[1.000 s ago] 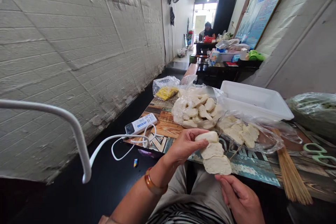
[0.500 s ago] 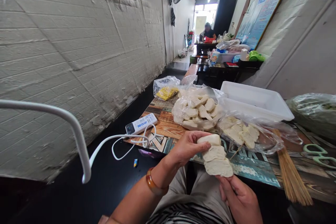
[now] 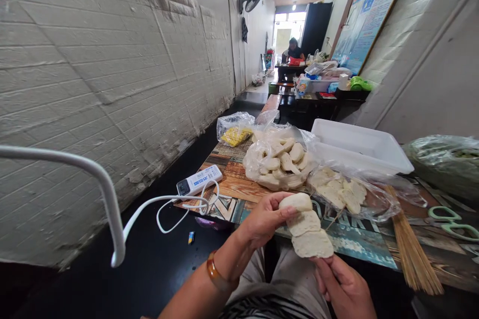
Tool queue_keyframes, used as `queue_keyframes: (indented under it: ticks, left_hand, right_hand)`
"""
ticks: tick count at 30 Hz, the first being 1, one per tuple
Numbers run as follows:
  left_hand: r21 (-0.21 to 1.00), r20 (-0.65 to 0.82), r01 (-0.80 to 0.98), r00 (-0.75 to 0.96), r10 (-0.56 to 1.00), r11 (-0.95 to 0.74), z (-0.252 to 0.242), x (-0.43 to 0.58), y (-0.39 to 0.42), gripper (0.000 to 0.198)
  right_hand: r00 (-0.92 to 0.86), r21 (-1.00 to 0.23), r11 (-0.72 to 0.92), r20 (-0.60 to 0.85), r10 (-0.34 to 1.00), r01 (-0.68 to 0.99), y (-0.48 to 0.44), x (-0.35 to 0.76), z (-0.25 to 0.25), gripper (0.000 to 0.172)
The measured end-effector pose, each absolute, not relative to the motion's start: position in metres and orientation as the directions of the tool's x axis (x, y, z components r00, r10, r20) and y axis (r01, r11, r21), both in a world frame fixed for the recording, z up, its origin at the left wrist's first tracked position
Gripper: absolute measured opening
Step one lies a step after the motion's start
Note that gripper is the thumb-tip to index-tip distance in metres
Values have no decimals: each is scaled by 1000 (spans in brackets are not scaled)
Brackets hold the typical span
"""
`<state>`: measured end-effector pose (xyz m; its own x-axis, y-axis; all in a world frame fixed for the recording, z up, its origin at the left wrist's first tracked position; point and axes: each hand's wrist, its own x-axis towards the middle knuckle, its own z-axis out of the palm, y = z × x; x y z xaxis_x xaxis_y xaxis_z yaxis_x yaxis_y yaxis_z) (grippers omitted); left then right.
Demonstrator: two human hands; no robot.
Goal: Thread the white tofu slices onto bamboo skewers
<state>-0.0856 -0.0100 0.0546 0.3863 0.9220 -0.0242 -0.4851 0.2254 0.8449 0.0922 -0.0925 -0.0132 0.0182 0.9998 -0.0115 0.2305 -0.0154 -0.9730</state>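
Observation:
My left hand [image 3: 264, 218] pinches the top of a row of three pale flat pieces [image 3: 306, 225] that sit in line, apparently on a thin stick. My right hand [image 3: 342, 286] is closed below the lowest piece, at the bottom end of the row. Both hands are over my lap, at the near edge of the patterned table [image 3: 239, 184]. Just beyond them lie two clear plastic bags [image 3: 280, 159] filled with more of the same pale pieces.
A bundle of bamboo skewers [image 3: 409, 251] and green scissors [image 3: 451, 219] lie at the right. A white tray [image 3: 361, 144], a bag of yellow food [image 3: 234, 132] and a power strip [image 3: 198, 180] with cable are on the table. A person sits far down the corridor.
The row of pieces and both hands have sunk slightly in view. The grip looks the same in all frames.

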Motion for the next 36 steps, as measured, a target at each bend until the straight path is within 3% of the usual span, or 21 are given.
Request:
queue_keyframes:
  ticks: [5, 16, 31, 36]
  left_hand:
    - [880, -11, -443, 343, 939, 173, 55, -81, -13, 44]
    - [935, -50, -315, 331, 942, 161, 56, -80, -12, 50]
    - [926, -80, -323, 339, 937, 195, 50, -78, -11, 46]
    - [883, -122, -408, 281, 952, 233, 50, -82, -3, 44]
  right_hand:
    - [4, -960, 18, 20, 1000, 279, -93, 95, -15, 43]
    - [-4, -927, 99, 105, 994, 361, -91, 100, -11, 48]
    - [-5, -968, -4, -5, 1000, 250, -85, 91, -9, 48]
    - [-129, -987, -29, -50, 990, 159, -82, 99, -26, 38]
